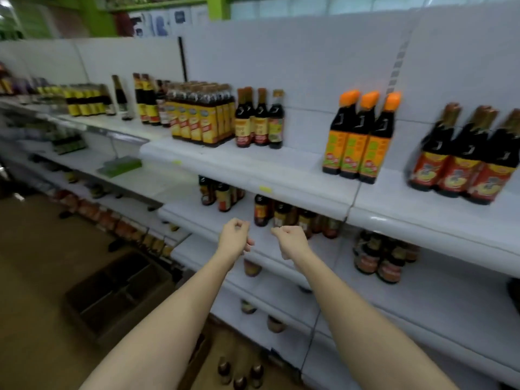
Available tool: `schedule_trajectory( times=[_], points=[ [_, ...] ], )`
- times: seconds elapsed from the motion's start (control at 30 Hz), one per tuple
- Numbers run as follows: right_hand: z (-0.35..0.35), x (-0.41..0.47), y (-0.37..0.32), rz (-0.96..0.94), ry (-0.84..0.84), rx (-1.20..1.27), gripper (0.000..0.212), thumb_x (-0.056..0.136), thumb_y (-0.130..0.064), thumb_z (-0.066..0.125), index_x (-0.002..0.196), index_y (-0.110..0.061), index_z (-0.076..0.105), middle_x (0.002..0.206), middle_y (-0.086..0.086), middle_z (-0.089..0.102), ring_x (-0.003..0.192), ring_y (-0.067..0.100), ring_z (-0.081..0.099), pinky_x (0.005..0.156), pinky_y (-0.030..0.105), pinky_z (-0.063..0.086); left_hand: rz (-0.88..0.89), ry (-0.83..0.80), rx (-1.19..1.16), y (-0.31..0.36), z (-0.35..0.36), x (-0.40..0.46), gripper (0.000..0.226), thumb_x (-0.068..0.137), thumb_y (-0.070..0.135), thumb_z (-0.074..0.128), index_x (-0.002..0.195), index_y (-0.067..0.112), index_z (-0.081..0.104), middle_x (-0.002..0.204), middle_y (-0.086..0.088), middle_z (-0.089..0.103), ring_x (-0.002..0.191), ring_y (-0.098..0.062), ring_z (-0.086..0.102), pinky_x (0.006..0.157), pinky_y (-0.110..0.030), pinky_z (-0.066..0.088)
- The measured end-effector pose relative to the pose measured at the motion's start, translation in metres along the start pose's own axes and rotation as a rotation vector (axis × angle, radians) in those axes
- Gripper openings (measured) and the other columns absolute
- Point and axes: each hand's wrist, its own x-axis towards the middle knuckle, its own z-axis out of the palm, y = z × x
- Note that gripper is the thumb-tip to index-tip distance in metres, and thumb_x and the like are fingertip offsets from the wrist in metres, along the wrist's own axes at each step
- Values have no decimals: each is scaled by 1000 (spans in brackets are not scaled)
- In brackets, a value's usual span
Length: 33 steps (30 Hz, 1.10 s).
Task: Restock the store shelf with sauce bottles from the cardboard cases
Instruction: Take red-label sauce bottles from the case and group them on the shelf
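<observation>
Sauce bottles [239,372] upright in cardboard case [197,358]; both hands' fingers [239,225] curled, holding nothing.

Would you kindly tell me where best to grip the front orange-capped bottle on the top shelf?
Probably round the narrow neck just under the cap of the orange-capped bottle, coming from its open left side. It stands upright, pressed against its two neighbours on the right, so the wide body is hard to wrap.

Your shelf [295,167] looks like white painted metal, smooth and faintly glossy. The sauce bottles [357,136] before you are dark and shiny with glossy paper labels; the cardboard case [112,299] is matt brown.
</observation>
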Motion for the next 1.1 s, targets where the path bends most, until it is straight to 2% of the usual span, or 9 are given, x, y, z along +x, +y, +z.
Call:
schedule_trajectory(
  times=[0.37,0.4,0.43,0.47,0.53,0.6,0.7,0.83,1.1],
  points=[
    [169,1,37,158,-244,40,42,98,-20,62,61,-16,43,53,-1,19,47,17,22,51,29,23,-253,68,125,-124,-128,-2,21,102,18,52,98,-1,59,70,-11,66,58,-22,56,52,-28,44],
    [183,9,38,181,-262,59,40,99,-20,61,88,-9,24,53,-1,21,48,17,23,52,30,24,-271,88,138,-132,-138,3,24,102,20,53,100,-2,60,72,-11,68,60,-22,58,54,-29,46],
    [198,19,40,217,-267,82,37,99,-20,60,111,14,52,53,-1,24,48,17,25,51,30,24,-293,116,148,-140,-149,7,26,102,21,54,100,-3,61,73,-11,69,62,-22,59,57,-30,48],
    [211,30,40,251,-274,113,36,100,-20,59,114,13,57,54,0,26,47,16,26,50,28,24,-321,150,150,-147,-160,11,26,102,22,54,99,-2,63,72,-9,69,63,-22,60,59,-31,49],
    [239,46,39,319,-321,148,18,101,-20,59,94,-6,68,51,-2,27,42,13,25,44,25,24,-373,211,159,-158,-181,17,23,103,21,53,95,2,64,72,-8,68,63,-20,59,58,-27,48],
    [267,62,40,387,-387,152,25,103,-23,59,79,-19,52,49,-3,29,40,12,26,41,25,25,-425,235,164,-169,-200,24,22,104,20,53,95,4,64,78,-9,67,65,-17,58,58,-23,48],
    [310,80,45,462,-483,159,14,100,-28,62,92,-17,58,60,-2,35,50,13,33,43,25,29,-501,292,165,-184,-230,39,23,104,22,53,100,4,67,92,-8,70,76,-17,62,73,-30,53],
    [361,100,48,516,-583,141,27,94,-37,68,109,-17,56,72,-3,41,59,14,39,42,25,35,-523,360,137,-197,-271,55,20,104,21,52,98,8,66,98,-8,70,77,-16,63,71,-29,52],
    [459,104,22,536,-722,36,22,98,-32,65,87,-16,54,66,1,45,59,16,44,58,31,39,-539,431,75,-235,-371,86,20,104,22,53,93,9,65,88,-10,72,81,-21,62,83,-39,53]
  ],
)
